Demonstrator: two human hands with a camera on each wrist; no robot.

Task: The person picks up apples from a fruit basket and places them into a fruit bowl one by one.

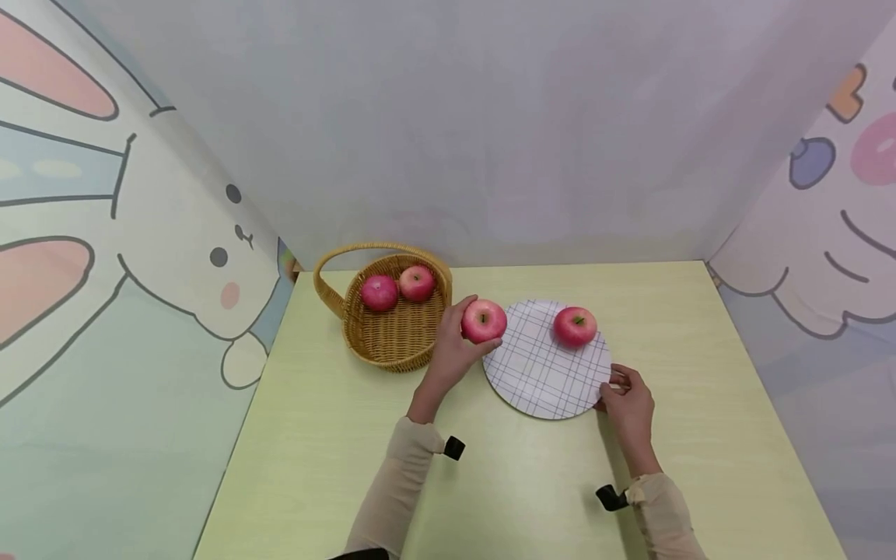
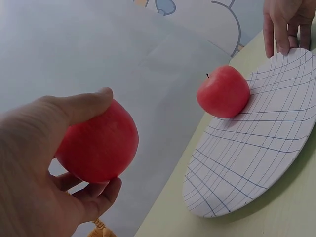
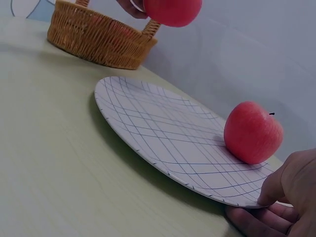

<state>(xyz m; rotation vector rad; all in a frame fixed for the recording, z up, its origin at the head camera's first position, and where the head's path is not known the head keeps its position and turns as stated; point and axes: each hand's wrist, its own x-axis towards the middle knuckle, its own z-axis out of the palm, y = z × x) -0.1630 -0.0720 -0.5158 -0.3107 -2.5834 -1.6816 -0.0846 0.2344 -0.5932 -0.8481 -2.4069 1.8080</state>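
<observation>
A red apple (image 1: 484, 321) is held in the air by my left hand (image 1: 453, 347), thumb on one side and fingers on the other. It hangs between the wicker basket (image 1: 396, 359) and the plate's left edge. With thumb above and fingers beneath, my right hand (image 1: 630, 408) pinches the near right rim of a white plate (image 1: 539, 381) patterned with blue crossing lines. A second red apple (image 3: 253, 132) sits on that plate, toward its far right side. Inside the basket two more apples, one darker apple (image 1: 379, 293) and one paler apple (image 1: 417, 283), lie against the far wall.
The basket's tall handle (image 1: 378, 246) arches over its back left. A pale yellow-green table (image 1: 518, 482) bears everything. Behind it rises a plain grey wall (image 1: 490, 140), with cartoon-printed side walls (image 1: 175, 233) to left and right.
</observation>
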